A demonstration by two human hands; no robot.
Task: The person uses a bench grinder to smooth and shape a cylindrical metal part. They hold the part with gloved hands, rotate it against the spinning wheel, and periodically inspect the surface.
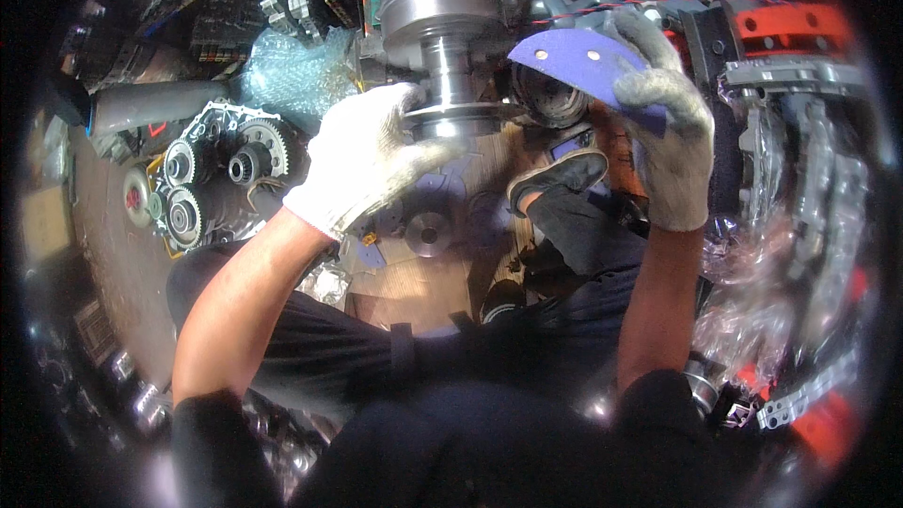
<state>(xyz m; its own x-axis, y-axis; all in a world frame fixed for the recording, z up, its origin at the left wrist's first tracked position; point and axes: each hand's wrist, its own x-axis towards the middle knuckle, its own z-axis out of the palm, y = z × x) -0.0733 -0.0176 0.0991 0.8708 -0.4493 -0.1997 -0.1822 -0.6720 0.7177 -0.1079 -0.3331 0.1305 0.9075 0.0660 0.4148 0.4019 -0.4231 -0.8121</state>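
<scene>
A purple sanding disc (572,61), folded to a half circle with holes showing, is pinched in my right hand (675,141), which wears a white knit glove soiled grey. At the centre, a bright steel shaft (446,61) comes down from a round machine head (437,5) with a teal top. Near the shaft's lower end sits a thin metal disc (458,115). My gloved left hand (362,155) closes around the left rim of that metal disc, thumb below and fingers above. The fingertips behind the rim are partly hidden.
An open gear housing (216,179) with several toothed gears stands at left, bubble wrap (296,66) behind it. Purple scraps and a round metal washer (428,233) lie on the wooden floor between my legs. Plastic-wrapped metal parts (800,179) line the right, near a red part (790,28).
</scene>
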